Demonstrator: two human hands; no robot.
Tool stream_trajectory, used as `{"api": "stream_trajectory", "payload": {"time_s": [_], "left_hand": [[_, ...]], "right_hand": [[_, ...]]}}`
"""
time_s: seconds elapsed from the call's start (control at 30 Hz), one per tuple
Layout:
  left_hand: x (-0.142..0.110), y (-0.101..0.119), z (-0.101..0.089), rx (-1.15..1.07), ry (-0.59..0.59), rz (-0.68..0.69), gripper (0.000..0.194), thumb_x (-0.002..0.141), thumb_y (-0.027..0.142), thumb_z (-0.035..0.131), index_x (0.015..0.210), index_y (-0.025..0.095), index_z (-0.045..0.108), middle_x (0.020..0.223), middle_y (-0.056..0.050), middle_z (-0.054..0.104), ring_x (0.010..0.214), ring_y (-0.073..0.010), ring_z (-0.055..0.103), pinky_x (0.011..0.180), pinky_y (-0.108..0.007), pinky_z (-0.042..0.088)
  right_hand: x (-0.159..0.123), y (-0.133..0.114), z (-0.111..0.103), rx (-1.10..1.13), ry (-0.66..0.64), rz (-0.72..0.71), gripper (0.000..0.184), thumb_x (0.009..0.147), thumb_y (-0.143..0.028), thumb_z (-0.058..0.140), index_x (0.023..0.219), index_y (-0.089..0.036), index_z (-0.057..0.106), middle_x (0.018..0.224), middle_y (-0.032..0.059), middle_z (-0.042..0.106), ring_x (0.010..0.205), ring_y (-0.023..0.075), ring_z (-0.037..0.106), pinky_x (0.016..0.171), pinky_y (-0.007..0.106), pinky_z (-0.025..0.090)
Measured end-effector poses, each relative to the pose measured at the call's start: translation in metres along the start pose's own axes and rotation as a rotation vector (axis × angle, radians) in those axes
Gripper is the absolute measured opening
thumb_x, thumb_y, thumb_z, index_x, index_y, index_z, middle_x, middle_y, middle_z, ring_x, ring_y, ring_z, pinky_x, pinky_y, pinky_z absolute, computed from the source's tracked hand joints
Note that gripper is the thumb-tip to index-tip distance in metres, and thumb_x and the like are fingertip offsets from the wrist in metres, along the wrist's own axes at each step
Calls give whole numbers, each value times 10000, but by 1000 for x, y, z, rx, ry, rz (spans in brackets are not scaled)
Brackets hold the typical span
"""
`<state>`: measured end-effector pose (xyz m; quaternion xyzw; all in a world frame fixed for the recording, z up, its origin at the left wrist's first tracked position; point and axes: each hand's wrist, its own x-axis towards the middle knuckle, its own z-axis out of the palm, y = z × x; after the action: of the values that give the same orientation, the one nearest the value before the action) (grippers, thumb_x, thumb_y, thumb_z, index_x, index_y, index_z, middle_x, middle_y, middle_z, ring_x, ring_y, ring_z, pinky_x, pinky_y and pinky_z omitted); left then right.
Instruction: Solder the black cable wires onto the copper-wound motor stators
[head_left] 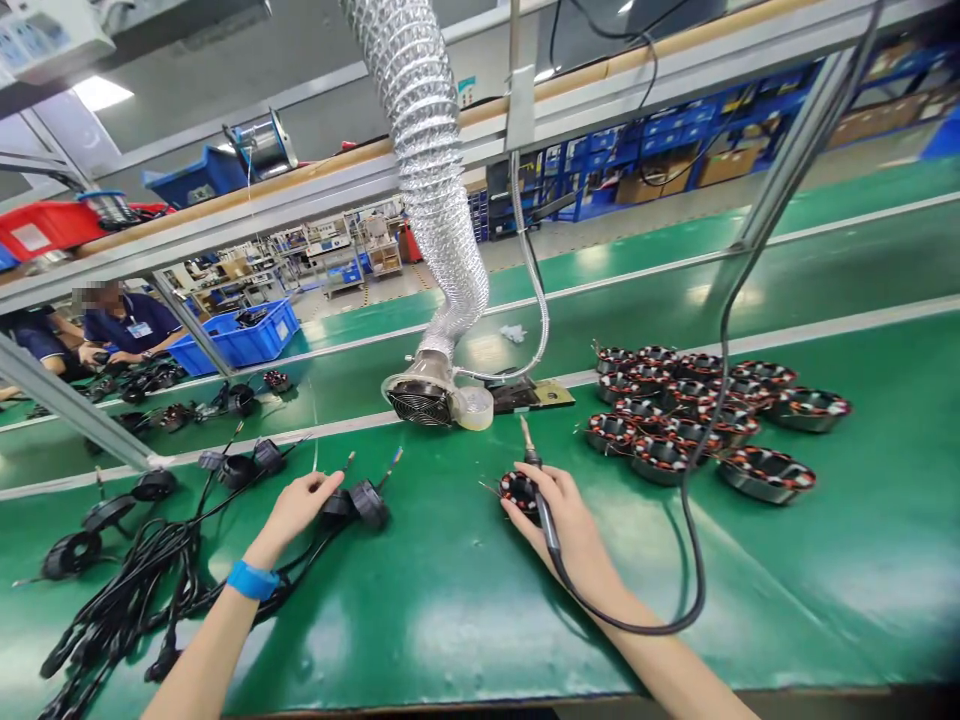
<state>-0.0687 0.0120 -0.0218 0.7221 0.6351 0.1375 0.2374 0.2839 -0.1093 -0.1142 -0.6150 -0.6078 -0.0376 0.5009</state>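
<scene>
"Since you're at the bench, what's around you?"

"Glossy green matting (465,640), with a ribbed foil duct (427,150) ending in a round, fan-guarded nozzle (420,398). Right of that nozzle sit dished metal stators (660,460) wound in copper-red coils; left of it lie black ring coils (367,505) trailing tangled rubbery cables (135,600)."

"And your hands?"

"My right hand (570,535) is clenched round a slim soldering iron (540,490), with a small wound stator (519,495) held in the same hand. My left hand (296,510), blue wristband (253,580) above it, lies open just beside a ring coil, gripping nothing."
</scene>
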Motion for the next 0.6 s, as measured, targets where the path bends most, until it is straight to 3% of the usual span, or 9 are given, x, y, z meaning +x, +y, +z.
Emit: {"api": "stream_trajectory", "payload": {"time_s": [0.17, 0.3, 0.4, 0.5, 0.6], "left_hand": [[-9, 34, 9, 14, -145, 247, 562, 752, 618, 635, 1097, 179, 702, 1131, -88, 699, 981, -259, 618, 852, -312, 444], [-21, 47, 15, 22, -302, 380, 511, 730, 563, 702, 1083, 194, 714, 1099, -59, 704, 932, -224, 616, 796, -281, 445], [-30, 49, 19, 10, -433, 411, 486, 747, 567, 693, 1055, 193, 729, 981, -38, 717, 833, -196, 614, 708, -262, 435], [-34, 47, 24, -47, -583, 433, 423, 787, 513, 672, 1041, 182, 741, 989, -50, 718, 869, -196, 628, 740, -255, 451], [-30, 43, 29, -133, -576, 398, 359, 812, 430, 649, 1036, 166, 744, 1118, -79, 699, 976, -207, 631, 833, -258, 462]], "right_hand": [[1, -2, -3, 18, -6, 0, 355, 929, -357, 562, 1254, -221, 519, 1138, 102, 535, 917, 223, 666, 798, 357, 576], [1, -3, -3, 26, -10, 0, 370, 912, -371, 596, 1244, -223, 525, 1126, 96, 537, 919, 225, 663, 800, 358, 575], [2, -8, -2, 55, -53, -13, 393, 906, -380, 609, 1258, -230, 519, 1136, 95, 534, 914, 226, 661, 809, 369, 573], [3, -18, 3, 106, -127, -41, 400, 916, -378, 597, 1278, -235, 504, 1154, 99, 531, 910, 225, 664, 817, 371, 572], [5, -32, 13, 149, -201, -63, 401, 916, -370, 596, 1283, -242, 498, 1161, 97, 530, 911, 226, 667, 807, 362, 574]]}}
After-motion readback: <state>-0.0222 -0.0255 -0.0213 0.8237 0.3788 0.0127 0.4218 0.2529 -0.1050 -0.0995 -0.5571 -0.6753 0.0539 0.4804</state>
